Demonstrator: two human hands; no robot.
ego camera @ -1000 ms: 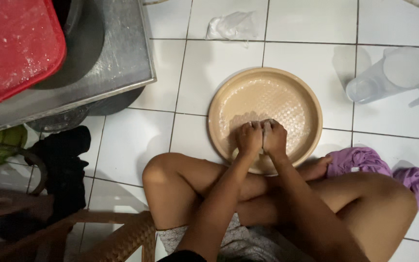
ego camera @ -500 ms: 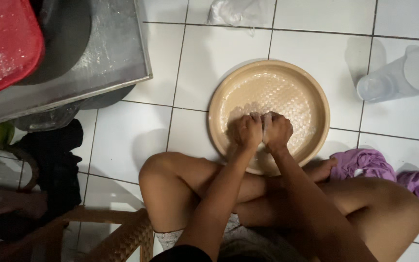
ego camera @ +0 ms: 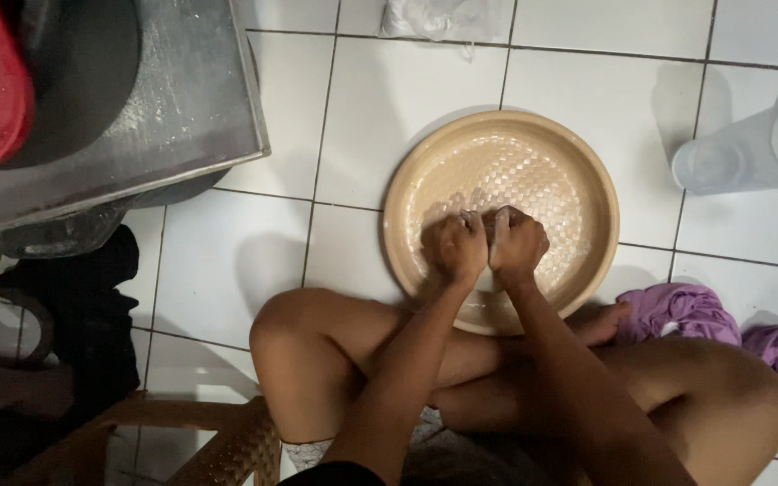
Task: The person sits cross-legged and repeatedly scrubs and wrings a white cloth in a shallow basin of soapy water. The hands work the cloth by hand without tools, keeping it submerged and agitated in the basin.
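Pressing down side by side, left hand (ego camera: 458, 247) and right hand (ego camera: 517, 245) are clenched into fists, knuckles touching, inside the tan woven-pattern basin (ego camera: 587, 171); whatever they grip is hidden. The basin sits between the knees, presumably for leverage. Purple cloth (ego camera: 677, 310) lies right of the fists.

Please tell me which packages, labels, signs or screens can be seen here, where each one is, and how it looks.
Clear crumpled plastic bag: top edge, on the white tiled floor, beyond the tan basin; whitish, contents unclear.
No labels, signs or screens show.
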